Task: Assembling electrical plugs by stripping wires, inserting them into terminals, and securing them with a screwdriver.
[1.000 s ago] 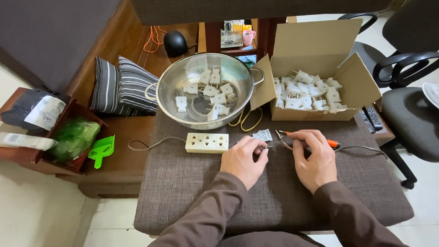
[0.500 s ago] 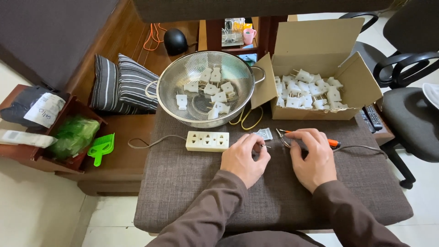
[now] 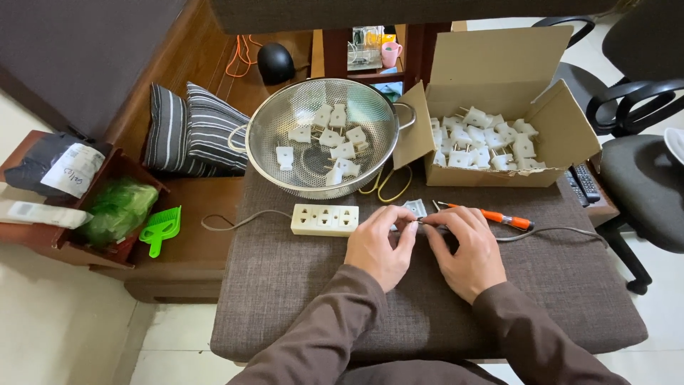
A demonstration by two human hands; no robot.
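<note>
My left hand [image 3: 381, 246] and my right hand [image 3: 464, 249] meet over a grey cushioned seat [image 3: 299, 299], fingertips pinched together on the end of a grey cable [image 3: 556, 232] that trails off to the right. A small white plug part [image 3: 415, 208] lies just beyond the fingers. A cream power strip [image 3: 325, 219] with three sockets sits left of my left hand. An orange-handled screwdriver [image 3: 499, 217] lies just past my right hand.
A steel colander [image 3: 271, 160] holds several white plugs. An open cardboard box [image 3: 563, 139] to the right holds many more. Yellow rubber bands [image 3: 388, 187] lie between them. Striped cushions [image 3: 192, 132], a green comb [image 3: 160, 229] and office chairs [image 3: 641, 164] surround the seat.
My hands have drawn closer together on the cable end, with the right hand shifted slightly left and down. Nothing else has moved.
</note>
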